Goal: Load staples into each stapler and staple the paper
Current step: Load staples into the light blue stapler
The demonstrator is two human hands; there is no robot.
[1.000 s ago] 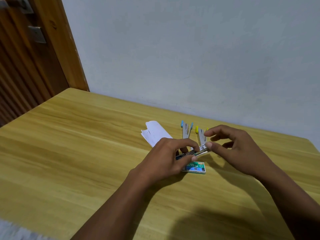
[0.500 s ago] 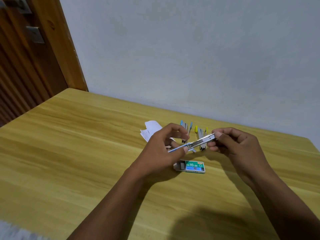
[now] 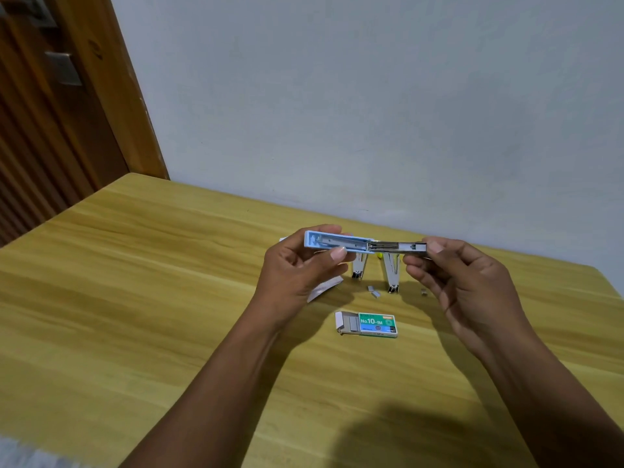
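A wooden door (image 3: 50, 113) is standing far to the left of the staple box (image 3: 368, 324), which is lying on the bench (image 3: 135, 298) with its tray slid partly out on its left side. Above and left of the box, the left hand (image 3: 297, 275) is gripping the blue half of an opened stapler (image 3: 364, 246), its fingers (image 3: 324, 229) curling over the top edge and the thumb pressing from below. Sheets of paper (image 3: 324, 288) are lying on the bench under that hand, beyond and left of the box. The stapler is being held in the air over the bench beyond the box, spread out flat, its metal channel facing the camera. Two other staplers (image 3: 391, 276) are resting on the bench beyond the box, and small loose strips of staples (image 3: 374, 291) are lying between them and the box. Above and right of the box, the right hand (image 3: 466, 285) is pinching the metal end of the stapler, its fingers (image 3: 435, 246) curling around it.
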